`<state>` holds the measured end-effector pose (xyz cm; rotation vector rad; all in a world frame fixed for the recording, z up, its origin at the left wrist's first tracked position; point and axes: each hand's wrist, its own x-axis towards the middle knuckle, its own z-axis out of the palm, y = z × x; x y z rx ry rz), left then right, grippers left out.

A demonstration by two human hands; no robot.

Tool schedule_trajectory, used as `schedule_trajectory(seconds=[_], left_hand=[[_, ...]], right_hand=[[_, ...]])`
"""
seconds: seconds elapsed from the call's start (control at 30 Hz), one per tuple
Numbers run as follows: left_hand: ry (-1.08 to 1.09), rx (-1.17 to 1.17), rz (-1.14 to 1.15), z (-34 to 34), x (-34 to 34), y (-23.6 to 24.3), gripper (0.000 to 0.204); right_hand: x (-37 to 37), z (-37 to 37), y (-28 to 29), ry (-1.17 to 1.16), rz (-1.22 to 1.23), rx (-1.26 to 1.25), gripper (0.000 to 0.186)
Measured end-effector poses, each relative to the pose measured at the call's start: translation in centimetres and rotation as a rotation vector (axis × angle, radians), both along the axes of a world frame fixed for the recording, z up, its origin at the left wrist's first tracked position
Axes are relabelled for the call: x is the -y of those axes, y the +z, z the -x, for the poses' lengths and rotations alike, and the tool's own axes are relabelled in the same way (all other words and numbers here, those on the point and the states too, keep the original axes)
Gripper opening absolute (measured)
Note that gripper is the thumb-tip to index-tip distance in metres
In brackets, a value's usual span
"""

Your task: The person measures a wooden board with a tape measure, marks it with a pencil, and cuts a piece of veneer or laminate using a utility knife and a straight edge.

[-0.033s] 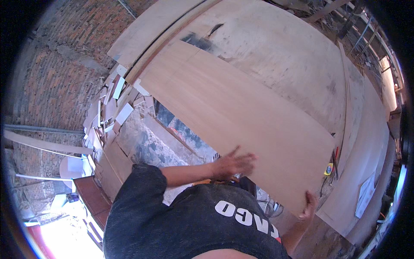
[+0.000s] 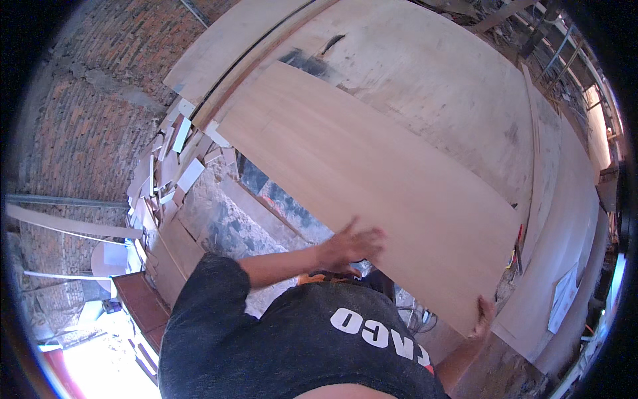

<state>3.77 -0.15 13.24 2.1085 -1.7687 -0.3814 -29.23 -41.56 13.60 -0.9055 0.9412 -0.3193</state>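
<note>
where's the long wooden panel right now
In the head view, the long wooden panel slants from upper left to lower right, with the right hand at its near-right corner and the left hand by its near edge.

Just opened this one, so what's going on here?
A person is handling a long wooden board. The right hand is at its near right corner; whether it grips is unclear. The left hand, blurred with fingers spread, is at the near edge. Beyond the board lies a larger sheet, and scraps are piled to the left.
</note>
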Motion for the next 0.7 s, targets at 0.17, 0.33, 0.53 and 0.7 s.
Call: schedule_trajectory(seconds=[0.17,0.33,0.53,0.7], left_hand=[[0.433,0.109,0.014,-8.2,-14.5,0.0,0.116],[0.530,0.313,-0.096,-11.3,-18.5,-4.0,0.101],[0.502,0.367,0.037,-11.3,-16.5,-6.7,0.082],[0.437,0.236,0.237,-7.4,-10.8,-2.3,0.070]], right_hand=[[-1.1,1.6,13.0,-0.145,0.207,0.055,0.082],[-1.6,4.8,18.2,-0.370,0.522,0.063,0.075],[-1.3,5.0,25.7,-0.421,0.839,0.032,0.067],[2.7,3.6,34.0,-0.316,1.159,-0.039,0.061]])
